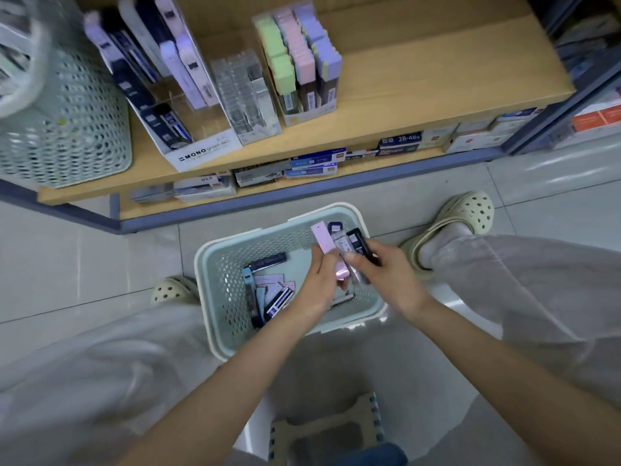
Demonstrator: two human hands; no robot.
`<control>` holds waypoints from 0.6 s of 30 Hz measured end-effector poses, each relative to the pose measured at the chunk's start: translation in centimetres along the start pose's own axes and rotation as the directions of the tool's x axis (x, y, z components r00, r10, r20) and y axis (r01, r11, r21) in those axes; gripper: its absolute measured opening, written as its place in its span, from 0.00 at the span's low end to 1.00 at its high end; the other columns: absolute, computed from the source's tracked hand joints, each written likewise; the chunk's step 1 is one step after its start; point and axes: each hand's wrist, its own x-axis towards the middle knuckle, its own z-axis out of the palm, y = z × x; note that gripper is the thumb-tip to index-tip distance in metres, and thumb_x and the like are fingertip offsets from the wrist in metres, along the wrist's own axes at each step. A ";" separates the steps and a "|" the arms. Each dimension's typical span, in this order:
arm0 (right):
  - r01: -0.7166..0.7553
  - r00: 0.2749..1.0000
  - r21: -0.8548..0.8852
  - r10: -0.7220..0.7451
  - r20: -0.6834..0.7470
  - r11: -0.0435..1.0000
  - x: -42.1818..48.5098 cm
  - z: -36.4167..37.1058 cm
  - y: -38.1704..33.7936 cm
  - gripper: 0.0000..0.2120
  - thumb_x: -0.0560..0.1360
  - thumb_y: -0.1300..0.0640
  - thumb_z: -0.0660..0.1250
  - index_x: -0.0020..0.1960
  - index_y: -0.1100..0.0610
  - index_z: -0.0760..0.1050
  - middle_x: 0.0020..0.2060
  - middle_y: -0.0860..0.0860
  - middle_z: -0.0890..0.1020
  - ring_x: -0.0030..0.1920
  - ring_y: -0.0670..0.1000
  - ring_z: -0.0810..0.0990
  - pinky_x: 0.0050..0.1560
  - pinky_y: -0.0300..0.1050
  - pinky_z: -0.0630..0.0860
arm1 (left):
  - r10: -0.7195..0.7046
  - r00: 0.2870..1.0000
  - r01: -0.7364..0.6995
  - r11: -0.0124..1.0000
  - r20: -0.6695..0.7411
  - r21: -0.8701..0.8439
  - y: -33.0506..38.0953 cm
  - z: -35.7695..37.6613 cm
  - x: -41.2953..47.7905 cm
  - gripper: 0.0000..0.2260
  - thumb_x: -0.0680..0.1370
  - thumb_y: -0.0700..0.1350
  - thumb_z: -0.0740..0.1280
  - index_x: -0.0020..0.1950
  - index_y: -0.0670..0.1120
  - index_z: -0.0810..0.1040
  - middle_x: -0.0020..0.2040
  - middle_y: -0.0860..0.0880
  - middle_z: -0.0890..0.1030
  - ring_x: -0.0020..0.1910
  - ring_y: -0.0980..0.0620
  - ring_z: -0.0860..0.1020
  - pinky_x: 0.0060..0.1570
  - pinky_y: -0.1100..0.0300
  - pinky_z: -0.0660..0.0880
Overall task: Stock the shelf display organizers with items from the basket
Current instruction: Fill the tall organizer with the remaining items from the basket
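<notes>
Two hands are busy just past the folding stool [322, 428] between my knees. My left hand [317, 280] is curled round a slim pink pack [321, 239]. My right hand [386, 275] pinches a clear pack [342, 245] and a black pack [357, 241], fanned together with my thumb across their fronts. All three packs are held up over the pale green basket [210, 264] on the floor tiles, and more loose packs [268, 292] lie jumbled in its bottom.

These packs look feather-light, stiff and flat, with glossy faces that I judge to be slippery. A fan of two in one pinch could slide apart. I would take each one by its long edges near the middle, not by the thin top tab, and feed them in one at a time.

Further off, on the wooden shelf [403, 95], stands the MONO graph organizer [201, 153], which has room in its clear compartments. Just beside it are a clear acrylic organizer [243, 92] and a carton of pastel packs [299, 62]. A second basket [67, 136] sits at the shelf's left end.
</notes>
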 end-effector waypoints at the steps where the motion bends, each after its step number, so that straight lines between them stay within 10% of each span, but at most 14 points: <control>1: 0.025 1.000 -0.048 -0.025 -0.005 0.999 -0.1 0.1 -0.4 0.04 0.77 0.61 0.65 0.44 0.56 0.76 0.26 0.43 0.77 0.28 0.39 0.74 0.34 0.32 0.70 | 0.014 1.000 -0.015 1.000 -0.018 -0.018 0.3 0.1 -0.4 0.05 0.83 0.44 0.49 0.50 0.47 0.63 0.33 0.47 0.71 0.31 0.53 0.68 0.33 0.64 0.68; 10: 0.141 0.980 -0.362 -0.077 0.185 0.921 -1.2 2.1 -4.2 0.18 0.82 0.54 0.54 0.71 0.52 0.65 0.51 0.52 0.68 0.49 0.53 0.75 0.55 0.45 0.75 | 0.055 0.996 -0.066 0.981 -0.067 -0.184 2.4 -1.4 -3.2 0.10 0.81 0.53 0.57 0.56 0.48 0.71 0.44 0.42 0.78 0.42 0.47 0.75 0.42 0.54 0.71; 18: 0.230 0.970 -0.253 -0.200 0.141 0.940 -2.0 3.5 -8.1 0.09 0.80 0.54 0.58 0.46 0.52 0.77 0.36 0.51 0.77 0.36 0.51 0.78 0.41 0.47 0.81 | 0.125 0.961 -0.163 0.977 -0.247 -0.139 4.2 -4.0 -5.2 0.13 0.81 0.52 0.57 0.57 0.45 0.74 0.48 0.47 0.81 0.45 0.52 0.78 0.48 0.59 0.75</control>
